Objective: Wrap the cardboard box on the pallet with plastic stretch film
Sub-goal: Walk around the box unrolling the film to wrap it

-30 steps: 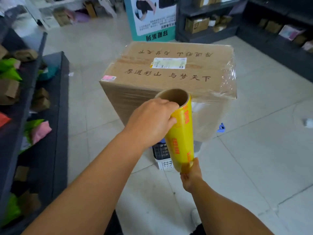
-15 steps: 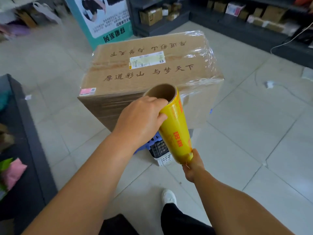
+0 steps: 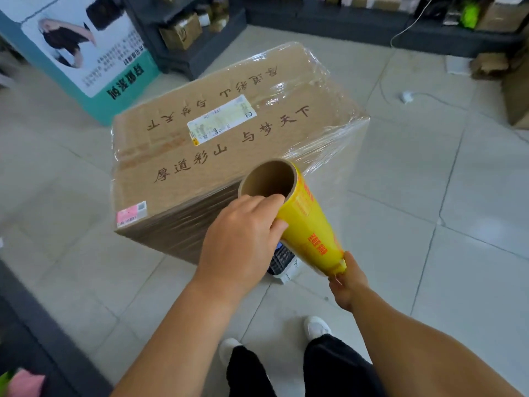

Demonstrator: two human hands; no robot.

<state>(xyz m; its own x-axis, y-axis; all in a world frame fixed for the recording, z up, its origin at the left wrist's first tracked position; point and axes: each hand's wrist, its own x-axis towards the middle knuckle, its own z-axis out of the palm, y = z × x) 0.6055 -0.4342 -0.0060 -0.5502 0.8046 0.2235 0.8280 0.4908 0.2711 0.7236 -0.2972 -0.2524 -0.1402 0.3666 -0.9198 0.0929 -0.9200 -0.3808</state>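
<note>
- Two hands hold one roll of stretch film [image 3: 307,224], tilted, its open cardboard core facing up.
- The left hand [image 3: 243,239] is curled round the roll's upper end, fingers over the rim; the roll's middle is partly hidden behind it.
- The right hand [image 3: 345,282] pinches the lower end; its fingers are mostly hidden behind the roll.
- The cardboard box [image 3: 217,156] stands on the floor-level pallet just beyond the roll, with clear film [image 3: 329,133] glinting over its right side and top edge; how far the film reaches round the back I can't see.
- Of the pallet [image 3: 282,260] only a dark gridded corner peeps out beneath the box, beside the left hand.
- The white label [image 3: 221,120] on top is too blurred to read; so is the pink sticker [image 3: 131,214].
- A poster board [image 3: 86,53] behind is cut off at the frame edge.
- The shelves [image 3: 194,30] at the back hold small cartons, hard to make out.
</note>
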